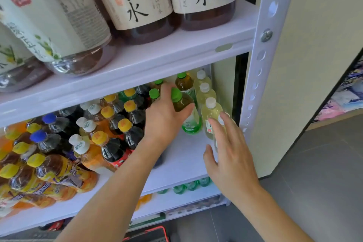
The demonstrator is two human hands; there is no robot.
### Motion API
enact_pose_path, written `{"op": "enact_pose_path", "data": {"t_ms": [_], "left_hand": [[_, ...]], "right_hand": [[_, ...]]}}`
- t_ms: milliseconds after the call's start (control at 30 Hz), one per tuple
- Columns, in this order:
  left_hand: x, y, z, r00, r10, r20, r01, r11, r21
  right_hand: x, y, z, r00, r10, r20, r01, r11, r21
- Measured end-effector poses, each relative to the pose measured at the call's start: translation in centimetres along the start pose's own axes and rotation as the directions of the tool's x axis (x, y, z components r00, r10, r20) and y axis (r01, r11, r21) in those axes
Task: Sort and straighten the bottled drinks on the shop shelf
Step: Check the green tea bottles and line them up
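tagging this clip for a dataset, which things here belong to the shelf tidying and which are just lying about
Job in hand:
- left hand, gripping the green-cap bottle
- right hand, open by the white-cap bottles
- yellow-cap bottles
- shelf

Just about:
- big bottles on the shelf above
- floor

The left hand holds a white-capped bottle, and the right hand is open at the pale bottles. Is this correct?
Not quite. In the head view, the bottle that the left hand grips has a green cap, not white. The right hand is indeed open at the pale bottles.
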State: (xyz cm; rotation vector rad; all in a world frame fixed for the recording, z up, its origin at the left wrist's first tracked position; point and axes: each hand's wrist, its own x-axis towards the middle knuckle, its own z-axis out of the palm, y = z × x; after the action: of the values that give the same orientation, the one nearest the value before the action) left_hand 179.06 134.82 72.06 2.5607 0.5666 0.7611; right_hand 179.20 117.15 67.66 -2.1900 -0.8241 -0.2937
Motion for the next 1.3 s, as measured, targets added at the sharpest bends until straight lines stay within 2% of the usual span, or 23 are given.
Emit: {"op": "enact_pose_path", "data": {"t_ms": [133, 300, 433, 567, 600, 633, 667, 700, 733, 767, 800, 867, 933, 1000, 1067, 1167, 1233, 1300], "left_hand": [[3.5, -1.3, 4.3, 0.996, 0.017, 0.092, -0.026, 0.995, 0.092], [6.1, -2.3, 7.5, 0.983, -0.059, 0.174, 0.052, 0.998, 0.042], [7.1, -3.1, 8.5, 0.953, -0.214, 0.215, 0.22, 0.976, -0.003], [7.9, -3.0, 8.0, 0.853, -0.361, 0.378, 0.449, 0.876, -0.177], [7.9, -2.9, 7.5, 0.839, -0.364, 0.405, 0.463, 0.868, -0.179], [7.7, -2.9, 7.0, 0.862, -0.332, 0.382, 0.408, 0.903, -0.135], [7.5, -3.1, 6.3, 0.913, -0.261, 0.313, 0.288, 0.956, -0.044], [7.3, -3.4, 5.5, 0.965, -0.149, 0.216, 0.13, 0.987, 0.099], [7.2, -3.9, 4.7, 0.987, -0.027, 0.158, -0.018, 0.961, 0.275], [7.2, -4.3, 3.8, 0.986, 0.036, 0.163, -0.106, 0.89, 0.443], [7.2, -4.6, 3.2, 0.978, 0.009, 0.21, -0.133, 0.8, 0.585], [7.0, -5.0, 2.6, 0.931, -0.156, 0.329, -0.151, 0.657, 0.738], [6.6, -4.9, 2.3, 0.892, -0.215, 0.397, -0.183, 0.631, 0.754], [6.0, -4.5, 1.8, 0.892, -0.157, 0.425, -0.217, 0.675, 0.705], [4.6, -3.9, 1.4, 0.879, -0.096, 0.468, -0.262, 0.721, 0.641], [1.1, -2.0, 0.9, 0.825, -0.032, 0.564, -0.344, 0.763, 0.548], [-0.8, -1.2, -0.1, 0.856, 0.02, 0.517, -0.343, 0.77, 0.539], [-2.1, -0.6, -2.1, 0.939, 0.12, 0.322, -0.279, 0.815, 0.507]], "right_hand": [[1.9, -0.6, 0.7, 0.984, 0.069, 0.164, -0.051, 0.992, -0.112], [3.9, 0.0, 2.3, 0.944, 0.185, 0.275, -0.114, 0.96, -0.257], [4.2, 0.3, 3.3, 0.935, 0.239, 0.262, -0.163, 0.946, -0.279], [4.0, 0.5, 3.8, 0.944, 0.234, 0.232, -0.168, 0.947, -0.272], [3.9, 0.6, 3.8, 0.947, 0.227, 0.226, -0.164, 0.95, -0.267], [3.9, 0.6, 3.8, 0.952, 0.216, 0.218, -0.157, 0.953, -0.261], [3.9, 0.5, 3.8, 0.956, 0.203, 0.21, -0.147, 0.956, -0.255], [3.8, 0.5, 3.6, 0.963, 0.186, 0.197, -0.134, 0.96, -0.247], [3.7, 0.5, 3.4, 0.971, 0.161, 0.175, -0.118, 0.965, -0.233], [3.5, 0.6, 3.4, 0.982, 0.125, 0.144, -0.094, 0.974, -0.206], [3.3, 0.7, 3.4, 0.991, 0.079, 0.105, -0.06, 0.984, -0.17], [2.8, 0.8, 3.4, 0.999, -0.013, 0.036, 0.016, 0.997, -0.082], [2.2, 0.7, 3.3, 0.998, -0.067, -0.001, 0.067, 0.998, 0.005], [1.4, 0.6, 3.4, 0.994, -0.111, 0.018, 0.109, 0.991, 0.071], [0.5, 0.6, 3.6, 0.986, -0.103, 0.132, 0.082, 0.984, 0.155], [-0.6, 0.8, 4.3, 0.926, 0.008, 0.378, -0.121, 0.954, 0.274], [-1.1, 1.2, 4.6, 0.885, 0.079, 0.459, -0.248, 0.914, 0.32], [-1.2, 1.4, 4.5, 0.871, 0.078, 0.486, -0.264, 0.907, 0.329]]}}
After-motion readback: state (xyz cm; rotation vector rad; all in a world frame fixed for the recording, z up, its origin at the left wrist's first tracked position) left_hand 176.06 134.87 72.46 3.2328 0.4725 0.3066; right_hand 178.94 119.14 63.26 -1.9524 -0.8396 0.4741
